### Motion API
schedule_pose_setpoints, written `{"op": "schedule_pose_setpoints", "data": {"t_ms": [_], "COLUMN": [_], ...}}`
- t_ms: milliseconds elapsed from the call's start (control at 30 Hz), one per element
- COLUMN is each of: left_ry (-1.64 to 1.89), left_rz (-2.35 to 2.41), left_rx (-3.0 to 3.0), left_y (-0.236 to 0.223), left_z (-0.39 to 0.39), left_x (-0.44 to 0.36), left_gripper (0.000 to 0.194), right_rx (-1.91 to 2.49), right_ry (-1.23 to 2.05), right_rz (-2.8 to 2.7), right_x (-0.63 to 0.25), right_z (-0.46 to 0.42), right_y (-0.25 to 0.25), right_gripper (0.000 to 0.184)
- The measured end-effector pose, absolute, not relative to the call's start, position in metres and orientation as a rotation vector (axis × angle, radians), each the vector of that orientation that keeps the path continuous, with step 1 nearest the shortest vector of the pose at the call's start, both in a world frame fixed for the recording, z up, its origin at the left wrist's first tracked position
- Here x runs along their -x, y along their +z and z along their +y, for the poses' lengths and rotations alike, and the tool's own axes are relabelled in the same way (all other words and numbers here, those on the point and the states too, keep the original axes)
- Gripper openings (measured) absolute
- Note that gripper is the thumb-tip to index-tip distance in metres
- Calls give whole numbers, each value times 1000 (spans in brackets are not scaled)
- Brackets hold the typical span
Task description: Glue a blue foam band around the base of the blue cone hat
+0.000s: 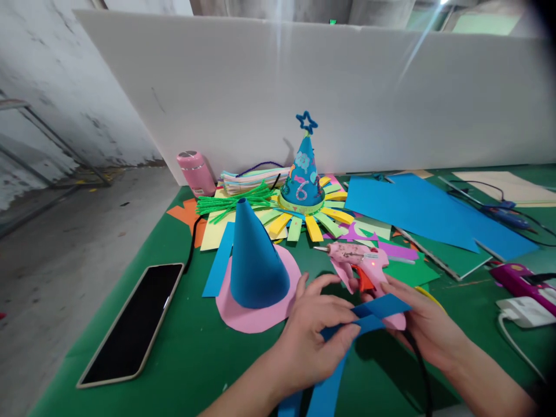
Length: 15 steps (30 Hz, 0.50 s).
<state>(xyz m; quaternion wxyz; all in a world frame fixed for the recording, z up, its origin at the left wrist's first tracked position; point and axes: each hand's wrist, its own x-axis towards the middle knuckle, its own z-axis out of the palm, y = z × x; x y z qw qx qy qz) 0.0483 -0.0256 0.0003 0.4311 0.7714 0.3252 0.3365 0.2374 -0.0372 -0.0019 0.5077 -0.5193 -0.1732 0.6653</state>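
the left hand's (304, 336) fingers are pinching long blue paper strips (330, 385), the right hand's (428, 315) are gripping a pink plastic glue gun (354, 253); strip-joining is seemingly proceeding, next requiring steady alignment

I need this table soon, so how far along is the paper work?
Looks done: the decorated hat, with its star and surrounding fringe. In hand: blue paper in the left hand, pink glue gun in the right hand. Apparently left: the blue cone on its pink disc, which shows neither star nor fringe.
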Motion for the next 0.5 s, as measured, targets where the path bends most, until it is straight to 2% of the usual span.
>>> {"op": "schedule_pose_setpoints", "data": {"t_ms": [333,500], "left_ry": [944,987], "left_rz": [834,973], "left_rx": [-1781,-1784], "left_y": [-1,-6], "left_z": [-22,-21], "left_x": [-56,-55], "left_gripper": [20,19], "right_rx": [1084,1073], "right_ry": [1749,1799], "right_rz": [-429,-457], "right_x": [-239,-242], "right_z": [-51,-50], "right_y": [-5,-2], "right_gripper": [12,16]}}
